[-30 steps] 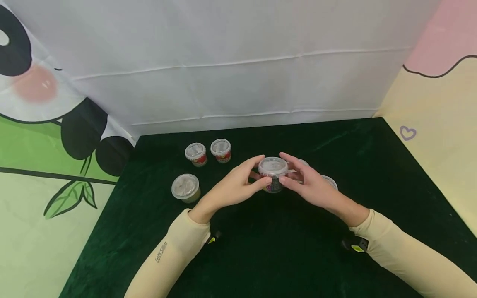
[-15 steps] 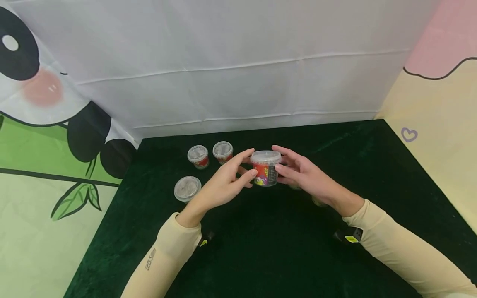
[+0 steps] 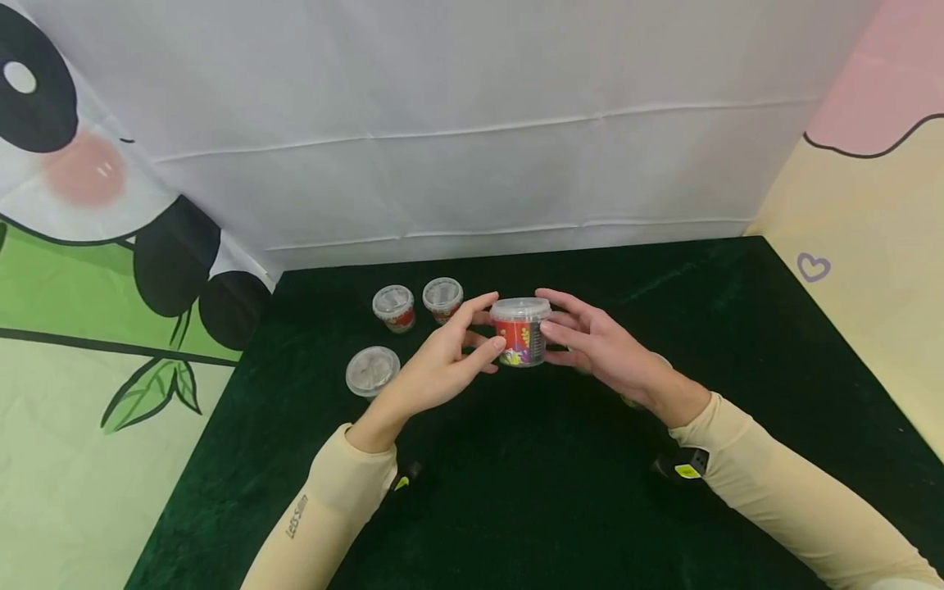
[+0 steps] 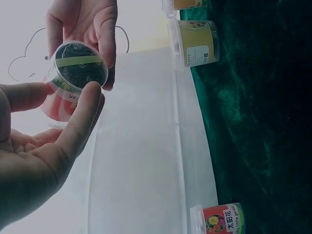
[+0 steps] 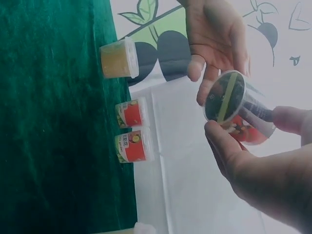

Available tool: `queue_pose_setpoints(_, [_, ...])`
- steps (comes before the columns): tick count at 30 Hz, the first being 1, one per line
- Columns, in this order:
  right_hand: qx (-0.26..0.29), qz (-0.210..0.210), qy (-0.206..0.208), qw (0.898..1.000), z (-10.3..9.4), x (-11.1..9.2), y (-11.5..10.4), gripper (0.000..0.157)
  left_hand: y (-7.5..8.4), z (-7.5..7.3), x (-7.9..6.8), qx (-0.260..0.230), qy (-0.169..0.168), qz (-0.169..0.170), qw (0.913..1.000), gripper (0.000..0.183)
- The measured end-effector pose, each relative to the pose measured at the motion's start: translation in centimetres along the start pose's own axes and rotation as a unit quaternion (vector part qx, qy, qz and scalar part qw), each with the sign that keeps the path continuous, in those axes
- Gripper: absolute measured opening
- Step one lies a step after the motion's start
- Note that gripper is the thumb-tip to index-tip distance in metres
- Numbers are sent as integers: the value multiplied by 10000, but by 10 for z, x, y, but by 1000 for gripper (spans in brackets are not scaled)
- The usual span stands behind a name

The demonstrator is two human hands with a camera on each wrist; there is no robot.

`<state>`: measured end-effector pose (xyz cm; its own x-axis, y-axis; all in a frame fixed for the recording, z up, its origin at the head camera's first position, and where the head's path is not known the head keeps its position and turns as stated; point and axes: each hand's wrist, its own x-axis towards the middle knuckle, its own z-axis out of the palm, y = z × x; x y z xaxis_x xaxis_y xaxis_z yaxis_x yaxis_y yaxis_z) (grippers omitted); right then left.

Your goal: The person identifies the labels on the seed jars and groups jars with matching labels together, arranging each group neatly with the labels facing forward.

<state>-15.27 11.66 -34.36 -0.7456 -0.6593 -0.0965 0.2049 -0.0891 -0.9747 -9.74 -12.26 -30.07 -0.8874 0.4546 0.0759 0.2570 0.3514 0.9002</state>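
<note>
A clear, lidded plastic tub [image 3: 520, 334] with a red, flowered label is raised off the table between my two hands. My left hand [image 3: 442, 360] holds its left side, the thumb on the label and the fingers spread around the far side. From the right, my right hand [image 3: 608, 352] grips the same tub, with the thumb near the dark panel of the label. The left wrist view shows the dark underside of the tub [image 4: 80, 68] crossed by a pale green strip. Most of the fingertips behind the tub are hidden in the head view.
Two small red-labelled tubs [image 3: 393, 308] stand at the back left of the green cloth [image 3: 516, 508]. Nearer is a larger tub [image 3: 372, 371], partly behind my left wrist. Yellow-labelled tubs [image 4: 197, 44] stand to the right, mostly hidden by my right hand in the head view.
Both hands have lifted the tub and shifted it slightly left. It has tilted upright, with more of its red label facing me. In the last half second it has moved only a little.
</note>
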Motion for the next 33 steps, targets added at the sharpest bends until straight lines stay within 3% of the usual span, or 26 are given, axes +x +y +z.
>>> queue_pose_setpoints(5, [-6, 129, 305, 9995, 4, 4, 4, 65, -2, -1, -1, -28, -12, 44, 10000, 58])
queue_pose_setpoints(14, [-694, -139, 79, 9975, 9, 10, 9, 66, -4, -1, -2, 141, -25, -17, 9999, 61])
queue_pose_setpoints(18, [-663, -152, 52, 9977, 8, 12, 10, 63, -23, -3, 1, 39, 82, 96, 9999, 59])
queue_pose_setpoints(22, [-261, -65, -95, 9996, 7, 12, 9, 62, -42, -4, 4, -207, 51, 208, 9996, 59])
queue_pose_setpoints(27, [225, -58, -423, 9988, 10, 10, 6, 64, -44, -3, 4, -371, 14, 315, 9988, 61])
queue_pose_setpoints(33, [-232, -162, -161, 9995, 12, 14, 8, 64, -42, -1, 3, -407, 290, 285, 9983, 62])
